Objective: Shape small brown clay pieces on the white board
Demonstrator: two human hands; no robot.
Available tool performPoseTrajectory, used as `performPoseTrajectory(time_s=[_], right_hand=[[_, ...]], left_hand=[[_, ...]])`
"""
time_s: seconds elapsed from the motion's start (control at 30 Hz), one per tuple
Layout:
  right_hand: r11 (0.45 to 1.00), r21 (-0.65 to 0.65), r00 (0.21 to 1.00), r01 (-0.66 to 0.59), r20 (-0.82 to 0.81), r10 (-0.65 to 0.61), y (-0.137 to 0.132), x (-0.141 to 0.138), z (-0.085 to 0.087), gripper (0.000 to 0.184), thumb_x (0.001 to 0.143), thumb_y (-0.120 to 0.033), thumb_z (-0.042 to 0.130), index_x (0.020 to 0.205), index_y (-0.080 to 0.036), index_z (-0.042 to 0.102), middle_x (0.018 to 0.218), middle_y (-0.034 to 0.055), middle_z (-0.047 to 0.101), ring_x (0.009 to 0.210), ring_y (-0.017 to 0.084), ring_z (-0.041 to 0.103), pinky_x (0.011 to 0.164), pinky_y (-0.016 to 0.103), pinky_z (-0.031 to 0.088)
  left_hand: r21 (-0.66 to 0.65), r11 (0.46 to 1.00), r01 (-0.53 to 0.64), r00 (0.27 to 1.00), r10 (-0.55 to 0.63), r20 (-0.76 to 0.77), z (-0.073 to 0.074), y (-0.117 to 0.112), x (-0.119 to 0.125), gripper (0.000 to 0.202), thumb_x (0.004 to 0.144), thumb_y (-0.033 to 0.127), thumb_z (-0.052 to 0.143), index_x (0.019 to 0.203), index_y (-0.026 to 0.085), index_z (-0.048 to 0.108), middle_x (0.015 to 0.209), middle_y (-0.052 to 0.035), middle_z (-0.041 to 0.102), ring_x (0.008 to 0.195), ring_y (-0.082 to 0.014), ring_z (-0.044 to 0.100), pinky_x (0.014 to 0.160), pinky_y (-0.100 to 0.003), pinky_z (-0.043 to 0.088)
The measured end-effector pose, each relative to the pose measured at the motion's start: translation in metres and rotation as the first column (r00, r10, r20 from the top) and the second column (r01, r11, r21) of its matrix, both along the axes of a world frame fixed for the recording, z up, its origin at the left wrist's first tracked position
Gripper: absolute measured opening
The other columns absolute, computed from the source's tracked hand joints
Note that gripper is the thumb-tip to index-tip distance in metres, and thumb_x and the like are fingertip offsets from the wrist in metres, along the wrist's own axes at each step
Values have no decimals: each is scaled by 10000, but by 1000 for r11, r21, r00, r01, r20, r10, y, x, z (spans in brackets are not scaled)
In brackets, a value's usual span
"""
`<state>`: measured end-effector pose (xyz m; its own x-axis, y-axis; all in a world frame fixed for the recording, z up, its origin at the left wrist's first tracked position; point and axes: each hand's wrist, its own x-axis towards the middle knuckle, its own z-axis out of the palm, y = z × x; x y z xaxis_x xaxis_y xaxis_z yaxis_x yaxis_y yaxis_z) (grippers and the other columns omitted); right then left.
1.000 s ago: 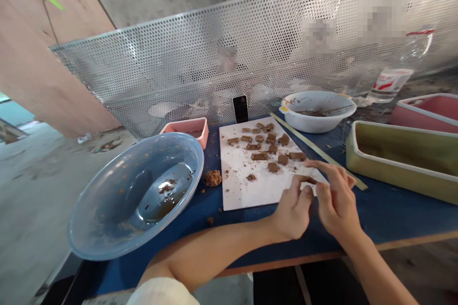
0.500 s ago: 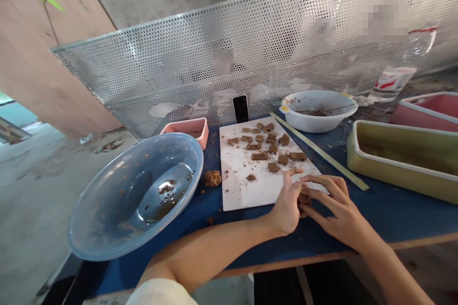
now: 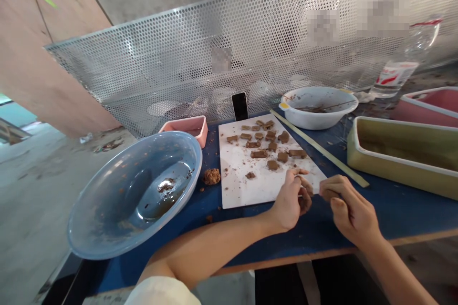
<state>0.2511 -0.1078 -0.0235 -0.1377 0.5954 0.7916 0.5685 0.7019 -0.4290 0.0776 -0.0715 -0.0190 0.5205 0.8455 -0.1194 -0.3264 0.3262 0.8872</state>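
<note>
My left hand is over the near right edge of a white board, its fingers curled round a small brown lump of clay that they partly cover. Just to the right, my right hand is closed, thumb against bent fingers; whatever it may pinch is hidden. Several small clay pieces, blocky or bar-shaped, lie on the board beyond my hands among crumbs. A rough ball of clay sits on the blue table left of the board.
A big blue basin with muddy water stands at left, a pink tray behind it. A phone leans against the perforated metal screen. To the right are a pale strip, white basin, olive trough and water bottle.
My right hand has drawn away to the right from the clay and its spread fingers have curled shut. My left hand stays almost in place with the lump. The view has shifted slightly.
</note>
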Motion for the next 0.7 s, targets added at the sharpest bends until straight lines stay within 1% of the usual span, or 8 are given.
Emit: performPoseTrajectory(time_s=[0.07,0.13,0.2,0.27,0.37,0.53,0.63,0.7], right_hand=[[999,-21,999,-50,0,50,-1,-1,4,385,1233,-340,391,908,-250,577,781,14,595,671,180,554,697,372,466],[998,-31,998,-55,22,55,-2,-1,5,379,1225,-292,415,888,-249,581,768,8,616,656,169,561,703,366,469],[1000,-24,999,4,34,-3,-2,-1,3,259,1194,-259,519,975,-248,656,863,25,708,735,178,660,754,353,528],[995,-16,995,102,25,-102,-1,-2,0,77,1143,-241,641,1134,-253,716,1009,50,781,856,199,750,814,335,589],[983,-1,983,182,4,-182,1,-4,-5,184,1090,-189,705,1255,-268,727,1116,54,816,934,203,802,848,302,634],[994,-7,994,113,7,-113,0,-5,-1,88,1114,-201,648,1122,-260,714,982,35,787,833,183,780,806,279,623],[996,-69,998,61,0,-61,-3,-4,3,245,1168,-242,536,962,-254,667,859,23,720,733,169,717,727,276,585],[994,-87,998,67,-9,-68,-3,-3,3,276,1178,-265,524,938,-254,658,843,20,713,709,166,706,706,275,578]], left_hand=[[11,1000,-2,1000,3,-29,2,-1,0,404,1098,569,516,1329,242,463,932,36,566,532,-87,468,441,-190,301],[24,1000,-11,999,12,-39,4,-1,-1,374,1111,540,492,1331,239,466,936,28,571,530,-92,467,433,-195,293],[18,1000,-11,999,12,-33,4,-1,-1,356,1118,520,481,1334,237,461,934,26,572,524,-94,467,437,-200,296],[13,1000,-3,999,3,-32,2,0,-2,366,1118,525,481,1340,237,455,912,31,569,514,-99,467,439,-206,302],[34,999,9,999,-8,-44,-1,1,-1,395,1105,558,484,1337,240,453,869,44,560,494,-107,461,432,-216,305],[33,999,-1,1000,2,-31,-4,2,0,426,1082,567,493,1346,235,455,849,46,536,501,-116,461,417,-215,302],[31,1000,2,999,-1,-35,-5,3,1,425,1082,562,482,1348,233,453,855,40,549,506,-120,465,408,-212,303],[39,999,-3,999,5,-33,-6,2,1,414,1084,555,473,1345,235,451,869,34,564,504,-119,460,404,-213,302]])
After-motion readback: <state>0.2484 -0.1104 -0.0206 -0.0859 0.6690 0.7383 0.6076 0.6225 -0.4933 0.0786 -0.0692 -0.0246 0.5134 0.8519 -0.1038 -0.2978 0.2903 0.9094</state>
